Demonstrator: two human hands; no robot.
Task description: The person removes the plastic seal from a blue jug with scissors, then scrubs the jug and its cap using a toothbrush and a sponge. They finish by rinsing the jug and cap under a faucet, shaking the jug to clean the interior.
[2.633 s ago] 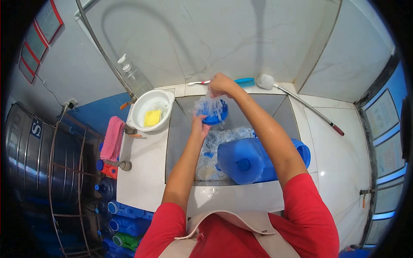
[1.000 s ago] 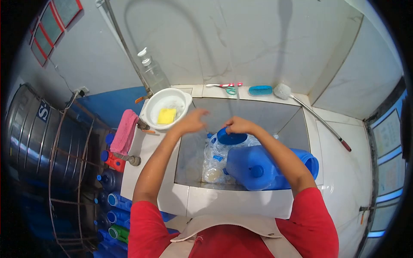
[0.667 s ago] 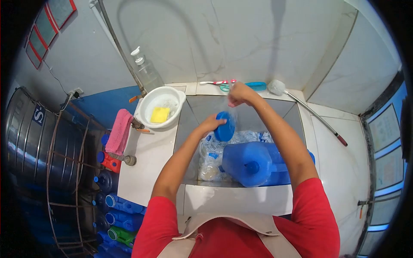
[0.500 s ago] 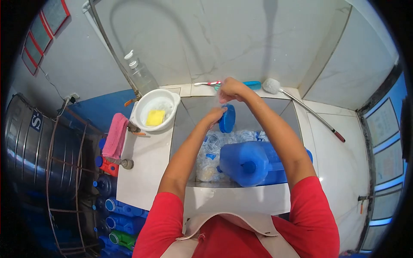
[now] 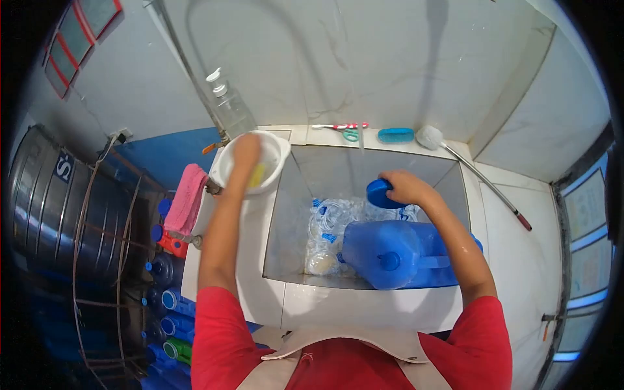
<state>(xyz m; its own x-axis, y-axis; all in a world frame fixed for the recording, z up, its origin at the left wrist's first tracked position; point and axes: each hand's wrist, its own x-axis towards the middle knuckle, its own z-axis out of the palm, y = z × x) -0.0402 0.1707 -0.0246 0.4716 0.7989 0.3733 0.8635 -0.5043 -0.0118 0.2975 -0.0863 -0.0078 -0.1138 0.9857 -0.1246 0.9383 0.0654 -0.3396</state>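
My right hand (image 5: 408,187) grips a round blue lid (image 5: 382,195) over the sink (image 5: 296,214). Blurred by motion, my left hand (image 5: 247,155) reaches into the white basin (image 5: 281,159), over the yellow sponge (image 5: 259,174); its fingers are hidden. Below my right forearm a translucent blue water jug (image 5: 380,253) lies in the sink, its cap facing me. Beside the jug sit several clear plastic bottles (image 5: 328,224) with blue bits.
A pump bottle (image 5: 234,114) stands behind the basin. Along the back ledge lie a toothbrush (image 5: 339,126), scissors (image 5: 351,135), a teal brush (image 5: 395,135) and a long-handled brush (image 5: 478,169). A pink towel (image 5: 186,198) hangs left, above several jugs (image 5: 177,325).
My left hand has left the lid and moved left into the basin. My right hand has come down and right, now carrying the lid. The view has shifted slightly.
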